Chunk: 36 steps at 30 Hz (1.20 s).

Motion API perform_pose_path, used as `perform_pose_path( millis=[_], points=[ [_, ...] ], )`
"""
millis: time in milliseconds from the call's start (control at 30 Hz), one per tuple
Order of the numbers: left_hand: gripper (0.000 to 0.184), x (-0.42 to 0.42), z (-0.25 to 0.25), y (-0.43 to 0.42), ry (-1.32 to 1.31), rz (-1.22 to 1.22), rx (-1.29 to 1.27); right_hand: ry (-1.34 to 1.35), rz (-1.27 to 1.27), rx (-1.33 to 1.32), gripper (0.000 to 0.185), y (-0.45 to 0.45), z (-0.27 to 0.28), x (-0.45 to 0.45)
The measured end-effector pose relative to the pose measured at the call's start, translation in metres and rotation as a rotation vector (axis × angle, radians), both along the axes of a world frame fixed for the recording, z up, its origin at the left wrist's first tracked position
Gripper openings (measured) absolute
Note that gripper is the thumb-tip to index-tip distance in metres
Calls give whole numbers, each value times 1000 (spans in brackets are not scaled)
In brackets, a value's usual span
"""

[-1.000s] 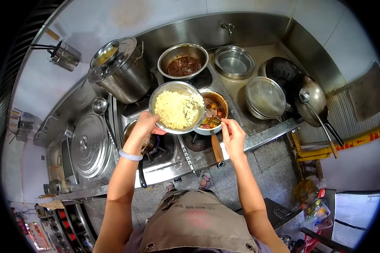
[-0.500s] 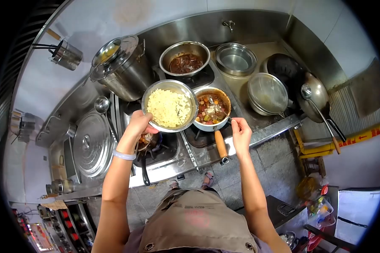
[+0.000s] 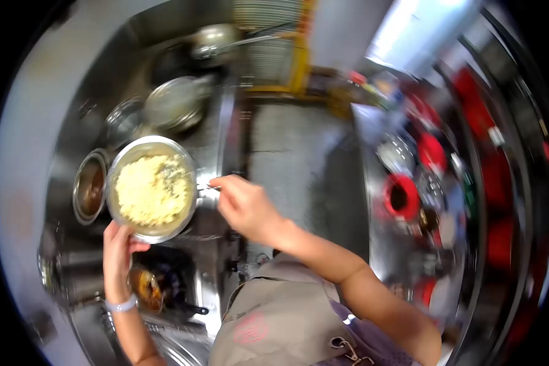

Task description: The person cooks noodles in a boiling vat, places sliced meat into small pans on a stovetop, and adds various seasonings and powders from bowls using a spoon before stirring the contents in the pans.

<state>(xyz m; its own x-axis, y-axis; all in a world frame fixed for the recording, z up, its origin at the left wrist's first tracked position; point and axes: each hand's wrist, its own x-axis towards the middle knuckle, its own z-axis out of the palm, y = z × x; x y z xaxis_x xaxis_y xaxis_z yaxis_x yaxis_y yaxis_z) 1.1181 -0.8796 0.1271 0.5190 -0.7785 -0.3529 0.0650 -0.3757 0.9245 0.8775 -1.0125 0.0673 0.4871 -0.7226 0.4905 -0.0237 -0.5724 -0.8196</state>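
My left hand (image 3: 119, 244) grips the near rim of a round metal bowl (image 3: 193, 201), its thumb over the edge. Pale yellow minced food, like chopped garlic (image 3: 149, 189), fills much of the bowl. To the right of the bowl, my right hand (image 3: 247, 204) is closed in a pinch around a thin metal handle (image 3: 210, 186), which looks like a spoon's; its far end is blurred and partly hidden. Below the bowl, a small dark-handled pan (image 3: 149, 290) with brownish food sits on the stove. The wooden-handled pot is hidden behind the bowl.
A metal basin of dark sauce (image 3: 91, 189) stands at left. Above are a strainer-covered pot (image 3: 174, 104) and a wok (image 3: 216, 39) with a ladle across it. To the right, a side counter (image 3: 372, 232) bears several containers, including a red one (image 3: 401, 196).
The view has swung to the right, bringing the side counter in and blurring the scene. My right hand has left the pot's rim and is beside the bowl, still pinching the handle.
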Motion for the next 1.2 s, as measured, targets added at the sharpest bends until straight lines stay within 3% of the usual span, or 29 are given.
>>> perform_pose_path(
  millis=[100,167,233,300,367,467,500,567,633,700,767,867,967,1000,1067,1100,1133,1167,1200],
  points=[
    [31,3,9,-16,67,-283,42,63,-216,26,28,53,29,-29],
    [30,-54,-6,-56,115,-406,131,163,-279,302,38,64,32,-94],
    [30,-86,-35,-83,225,-687,223,295,-404,485,51,86,39,-146],
    [30,-135,-63,-99,225,-845,303,390,-629,441,65,111,44,-196],
    [30,-190,-86,-105,395,-944,314,423,-944,181,51,128,40,-240],
    [30,-269,-152,-109,518,-1035,404,-96,-1108,184,22,143,42,-313],
    [31,-294,-179,-111,552,-1048,457,-278,-1226,80,23,141,51,-326],
    [32,-350,-209,-104,524,-1080,499,-188,-1458,-118,24,141,92,-349],
    [33,-394,-257,-101,572,-1120,537,-130,-1512,-159,24,132,104,-383],
    [37,-430,-258,-95,538,-1179,583,2,-1522,-272,24,112,117,-400],
    [40,-453,-282,-93,517,-1322,558,130,-1338,-252,23,86,122,-407],
    [46,-477,-309,-95,512,-1393,569,30,-1295,-176,30,54,120,-410],
    [41,-487,-303,-101,415,-1531,613,-50,-1197,-152,32,16,125,-406],
    [41,-486,-279,-112,412,-1513,598,-51,-1156,-180,33,-2,129,-407],
    [49,-486,-212,-139,-283,-1765,646,-25,-1104,-288,34,-41,140,-410],
    [52,-480,-209,-161,-333,-1780,376,-30,-1087,-291,34,-63,144,-409],
    [41,-477,-198,-192,-209,-1673,151,-68,-1117,-296,35,-85,147,-407],
    [27,-484,-152,-218,-75,-1391,-15,-106,-1146,-298,36,-104,149,-406],
    [15,-493,-118,-255,-121,-1258,-255,-113,-1131,-294,36,-120,151,-405]
  ],
)
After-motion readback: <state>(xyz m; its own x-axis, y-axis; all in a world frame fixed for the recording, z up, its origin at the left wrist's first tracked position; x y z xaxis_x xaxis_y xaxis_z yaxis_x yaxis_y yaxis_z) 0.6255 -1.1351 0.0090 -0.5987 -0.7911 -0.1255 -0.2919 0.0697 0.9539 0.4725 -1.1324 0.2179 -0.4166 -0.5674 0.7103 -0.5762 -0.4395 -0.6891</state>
